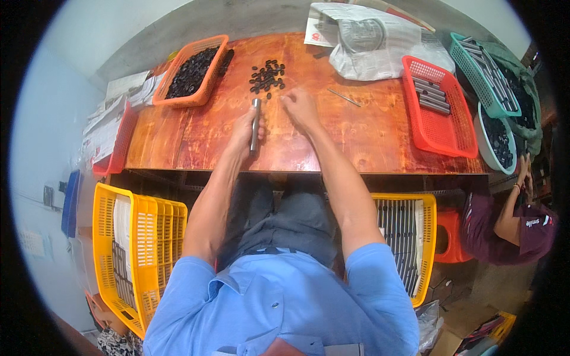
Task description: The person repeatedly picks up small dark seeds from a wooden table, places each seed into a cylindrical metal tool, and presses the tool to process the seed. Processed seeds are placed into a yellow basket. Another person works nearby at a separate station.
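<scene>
Your left hand is closed around a metal rod, fingers wrapped about its lower half so the rod stands nearly upright, its top end pointing at the far side of the table. Your right hand lies on the table just right of the rod, fingers curled and reaching toward the near edge of the black ring pile; whether a ring is already pinched between those fingertips I cannot tell, they are too small to read.

The step in hand looks like fitting a ring onto the rod: rod ready in the left, right at the pile. The next move calls for you to lift a single ring out of the loose scatter, bring it left to the rod's top end, and line its hole up with the rod before it will slide on. Keep the rod steady and tilted a little toward your right hand.

A second, thinner pin lies on the table to the right, apart from both hands. Far left sits an orange basket of more black rings; on the right a red basket holds grey rods, with a green basket beyond it.
</scene>
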{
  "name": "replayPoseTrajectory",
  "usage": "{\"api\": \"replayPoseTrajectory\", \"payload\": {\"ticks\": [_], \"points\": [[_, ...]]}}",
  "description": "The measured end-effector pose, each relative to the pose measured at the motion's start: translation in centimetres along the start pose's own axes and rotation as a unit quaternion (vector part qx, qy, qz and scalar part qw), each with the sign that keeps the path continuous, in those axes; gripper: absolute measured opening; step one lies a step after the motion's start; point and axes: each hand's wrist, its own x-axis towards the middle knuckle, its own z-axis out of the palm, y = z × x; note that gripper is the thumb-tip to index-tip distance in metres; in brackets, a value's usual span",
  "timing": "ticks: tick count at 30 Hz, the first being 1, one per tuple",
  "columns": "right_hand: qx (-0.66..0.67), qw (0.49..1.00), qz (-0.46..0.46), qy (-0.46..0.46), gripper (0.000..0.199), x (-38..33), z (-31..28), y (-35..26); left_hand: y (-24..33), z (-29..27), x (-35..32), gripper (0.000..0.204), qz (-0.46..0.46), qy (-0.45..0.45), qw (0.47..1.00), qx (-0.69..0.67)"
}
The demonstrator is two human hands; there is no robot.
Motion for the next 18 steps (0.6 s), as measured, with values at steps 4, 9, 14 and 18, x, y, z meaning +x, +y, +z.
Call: {"api": "replayPoseTrajectory", "payload": {"ticks": [4,9,14,18], "points": [[0.012,1.000,0.001,0.002,0.028,0.2,0.8,0.9,0.0,-1.0,0.1,0.043,-0.002,-0.006,1.000,0.015],[-0.019,0.999,0.033,-0.023,0.032,-0.1,0.9,-0.2,0.3,-0.4,-0.4,0.042,0.025,0.002,0.993,0.115],[-0.061,0.998,0.014,-0.030,0.034,0.1,0.8,-0.4,0.2,-0.8,-0.4,0.039,0.006,-0.031,0.999,0.014],[-0.042,0.998,0.038,-0.032,0.036,-0.4,0.4,-0.8,1.1,-0.1,-1.1,0.037,0.012,-0.019,0.999,0.026]]}}
